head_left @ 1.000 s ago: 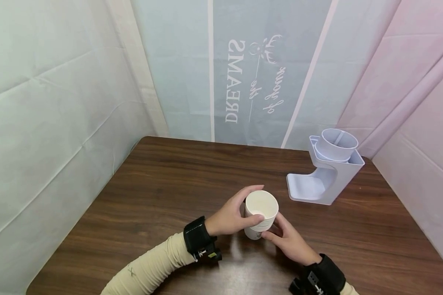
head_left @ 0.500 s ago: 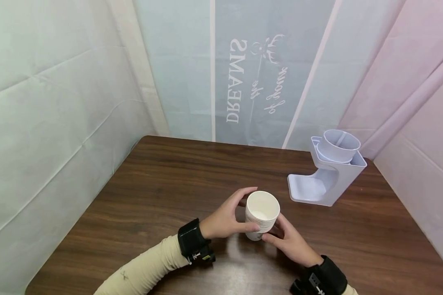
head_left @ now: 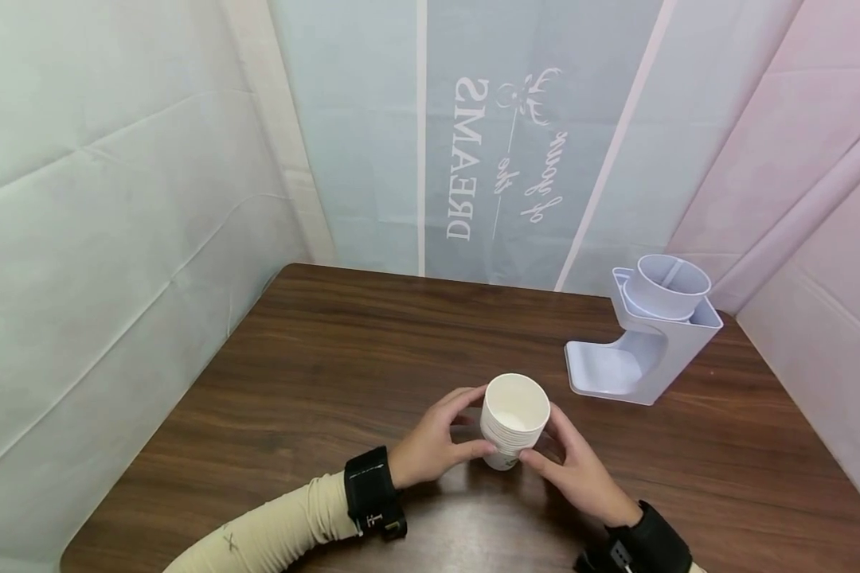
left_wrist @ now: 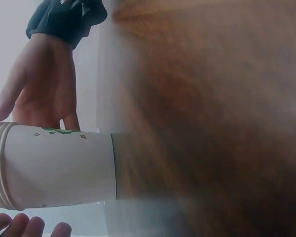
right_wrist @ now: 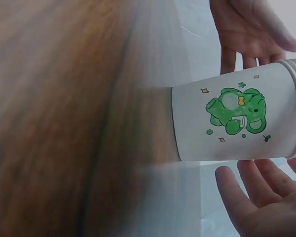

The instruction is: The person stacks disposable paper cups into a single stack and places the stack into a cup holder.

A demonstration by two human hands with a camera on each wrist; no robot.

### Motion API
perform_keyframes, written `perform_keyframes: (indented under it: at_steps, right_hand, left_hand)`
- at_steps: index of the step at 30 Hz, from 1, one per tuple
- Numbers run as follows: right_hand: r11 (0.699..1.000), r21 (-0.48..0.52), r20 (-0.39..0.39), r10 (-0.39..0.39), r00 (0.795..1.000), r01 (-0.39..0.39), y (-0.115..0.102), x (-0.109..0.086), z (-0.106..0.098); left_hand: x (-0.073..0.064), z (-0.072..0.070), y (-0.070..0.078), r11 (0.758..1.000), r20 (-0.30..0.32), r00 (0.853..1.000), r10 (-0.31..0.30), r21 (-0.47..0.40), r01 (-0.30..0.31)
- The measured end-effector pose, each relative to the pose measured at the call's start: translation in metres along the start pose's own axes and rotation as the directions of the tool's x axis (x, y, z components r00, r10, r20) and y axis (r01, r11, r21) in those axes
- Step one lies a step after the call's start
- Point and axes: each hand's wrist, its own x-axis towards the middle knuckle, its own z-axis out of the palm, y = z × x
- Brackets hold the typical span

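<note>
A stack of white paper cups (head_left: 514, 422) stands upright on the table between the two hands. In the right wrist view, the outermost paper cup (right_wrist: 237, 118) shows a printed green bear, and the rims of several cups are nested at its mouth. My left hand (head_left: 433, 446) curves around the left side, thumb and fingers spread; in the left wrist view its fingertips (left_wrist: 34, 226) lie just off the cup wall. My right hand (head_left: 580, 473) holds the lower right side, its thumb at the front of the stack and its fingers partly hidden behind.
A pale lavender stand (head_left: 677, 354) with a round cup-like holder (head_left: 670, 286) on top is at the table's back right. The dark wood table (head_left: 330, 342) has fabric backdrops (head_left: 358, 143) behind it and at both sides. A black strap camera (head_left: 373, 497) sits on the left wrist.
My left hand has drawn back left and lower, its thumb coming off the rim area to the stack's lower side. The right hand keeps its place at the cups. The view has shifted slightly.
</note>
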Motion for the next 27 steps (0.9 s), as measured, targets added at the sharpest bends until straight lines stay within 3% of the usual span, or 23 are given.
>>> perform_keyframes:
  at_steps: [5,16,27]
  right_hand:
    - [1.0,-0.007,0.017,0.006,1.0,-0.006,-0.001,0.0,0.002]
    - [0.998,-0.058,0.017,0.031,0.999,-0.03,0.0,0.001,0.002]
    - [0.997,-0.077,0.034,-0.003,0.999,0.005,-0.013,0.007,-0.009]
  left_hand:
    - [0.001,0.001,0.002,1.0,0.006,1.0,-0.006,0.001,0.006]
    - [0.003,0.002,0.005,0.995,0.011,0.996,-0.085,-0.049,0.086]
    - [0.013,-0.003,0.014,0.999,0.027,0.998,-0.048,-0.017,0.049]
